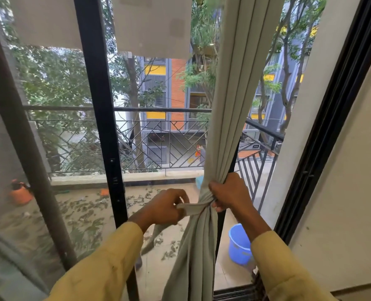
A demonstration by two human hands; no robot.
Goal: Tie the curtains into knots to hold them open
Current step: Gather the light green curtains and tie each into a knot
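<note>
The curtain (pixel 230 105) is hanging down from twelve o'clock and narrowing into a tight bunch a little to the four o'clock side of the middle of the window. The right hand (pixel 228 192) is clenching round that bunch from its three o'clock side, fingers curled deep into the folds. At nine o'clock of the bunch the left hand (pixel 167 208) is pinching a flat tail of the same cloth (pixel 191 209), which is running across the front of the gathered folds toward the right hand. The slack below it is drooping away toward seven o'clock.

From where I am standing, this is looking like a wrap being drawn snug, with the knot not yet closed. The weak spot, I am thinking, is that pinch: the tail is thin and smooth, and a hard tug toward nine o'clock may be enough to slide it out of the fingers and let the wrap spring loose. If the right hand is easing off too early, the band is likely to be creeping down the slippery folds toward six o'clock, and the cloth below will be fanning out again. A sideways pull is also dragging on whatever is holding the curtain up at twelve o'clock, which I cannot see.

At eight o'clock more pale fabric (pixel 4 261) is showing; I cannot tell whether it is tied.
</note>
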